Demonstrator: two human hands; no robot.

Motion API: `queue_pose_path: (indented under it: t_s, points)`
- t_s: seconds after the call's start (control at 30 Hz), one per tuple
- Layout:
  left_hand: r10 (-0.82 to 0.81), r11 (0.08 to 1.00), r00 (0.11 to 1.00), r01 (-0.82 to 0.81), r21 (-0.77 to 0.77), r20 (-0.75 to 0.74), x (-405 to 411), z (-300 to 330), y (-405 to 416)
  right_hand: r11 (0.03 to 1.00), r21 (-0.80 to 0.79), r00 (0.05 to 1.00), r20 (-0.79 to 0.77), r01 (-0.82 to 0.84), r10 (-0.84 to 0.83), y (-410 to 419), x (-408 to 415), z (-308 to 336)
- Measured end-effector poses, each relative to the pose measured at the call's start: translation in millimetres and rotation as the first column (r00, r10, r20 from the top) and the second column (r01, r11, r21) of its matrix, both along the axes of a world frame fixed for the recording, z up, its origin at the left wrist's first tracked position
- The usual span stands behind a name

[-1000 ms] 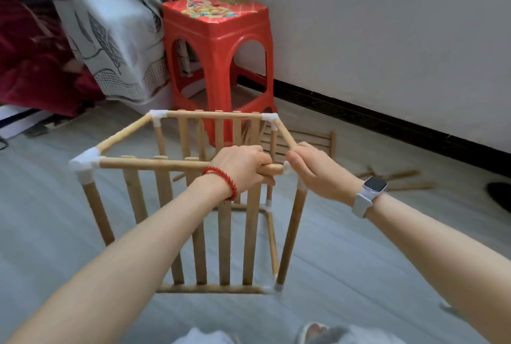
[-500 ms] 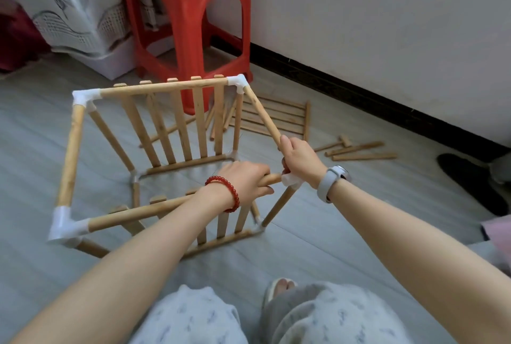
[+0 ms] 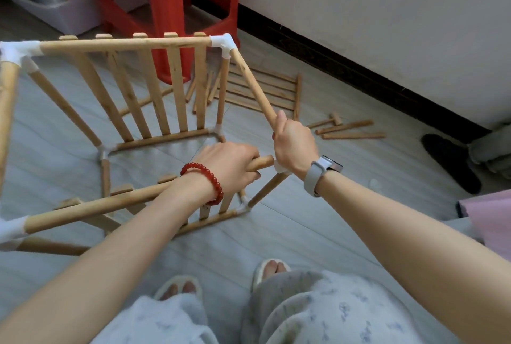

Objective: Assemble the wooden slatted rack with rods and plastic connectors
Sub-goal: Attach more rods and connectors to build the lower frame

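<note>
Left hand (image 3: 231, 162) curls around the near wooden rod (image 3: 110, 201), steering its end toward the white plastic corner connector (image 3: 280, 169); right hand (image 3: 294, 144) clamps that connector, steadying it.

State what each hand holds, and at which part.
The left hand grips the near top rod close to its right end. The right hand grips the right top rod at its near end, over the white corner connector.
</note>
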State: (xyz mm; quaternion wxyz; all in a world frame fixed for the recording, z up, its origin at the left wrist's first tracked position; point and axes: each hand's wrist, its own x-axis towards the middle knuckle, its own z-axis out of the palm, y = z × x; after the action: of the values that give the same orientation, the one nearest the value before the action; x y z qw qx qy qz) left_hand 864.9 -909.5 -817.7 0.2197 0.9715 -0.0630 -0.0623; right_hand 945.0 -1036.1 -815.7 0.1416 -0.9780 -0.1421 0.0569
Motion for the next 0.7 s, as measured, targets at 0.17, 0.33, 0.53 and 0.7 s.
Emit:
queue_pose_path:
  t_s: [0.17,0.33,0.53,0.7]
  points:
    - [-0.063,0.998,0.998,0.063,-0.018,0.003,-10.3,-1.0,-1.1,1.0,0.027,0.999,-0.033,0.009,-0.008,9.3,0.3,3.9]
    - [-0.046,0.999,0.999,0.046,-0.013,-0.029,-10.3,4.5,-0.3,1.0,0.027,0.999,-0.048,0.001,0.001,10.0,-5.3,3.5]
    - [-0.013,0.99,0.999,0.019,0.139,-0.044,-12.9,12.3,0.0,0.97,0.241,0.977,-0.209,0.012,0.04,8.8,-9.4,6.0]
    - [0.027,0.986,0.997,-0.016,0.164,-0.066,-13.5,13.7,2.1,0.861,0.493,0.954,-0.299,0.125,0.033,2.7,-20.4,10.3]
